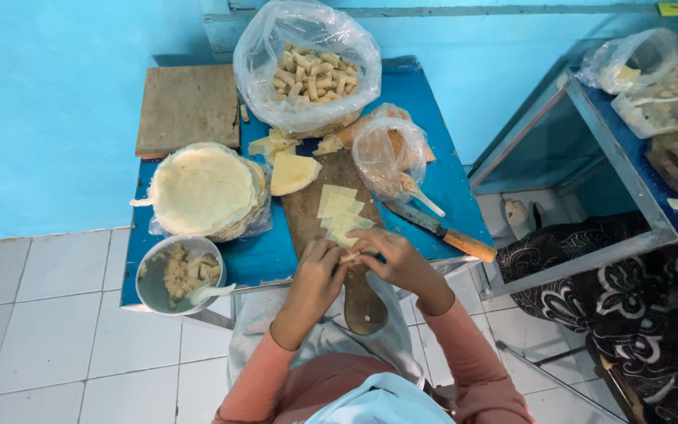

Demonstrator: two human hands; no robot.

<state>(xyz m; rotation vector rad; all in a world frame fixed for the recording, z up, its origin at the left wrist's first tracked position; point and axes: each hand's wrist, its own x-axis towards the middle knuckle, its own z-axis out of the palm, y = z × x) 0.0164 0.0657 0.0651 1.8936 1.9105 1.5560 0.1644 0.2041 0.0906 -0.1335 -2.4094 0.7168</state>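
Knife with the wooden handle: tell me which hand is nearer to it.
Right. The right hand is at the cutting board, just left of the knife. The left hand is farther left, beyond the right one. Both pinch a small wrapper piece.

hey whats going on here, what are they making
A person's left hand and right hand pinch a small pale wrapper piece over a wooden board. Cut wrapper squares lie on the board, a knife beside it, a bowl of filling at left, and a bag of finished rolls behind.
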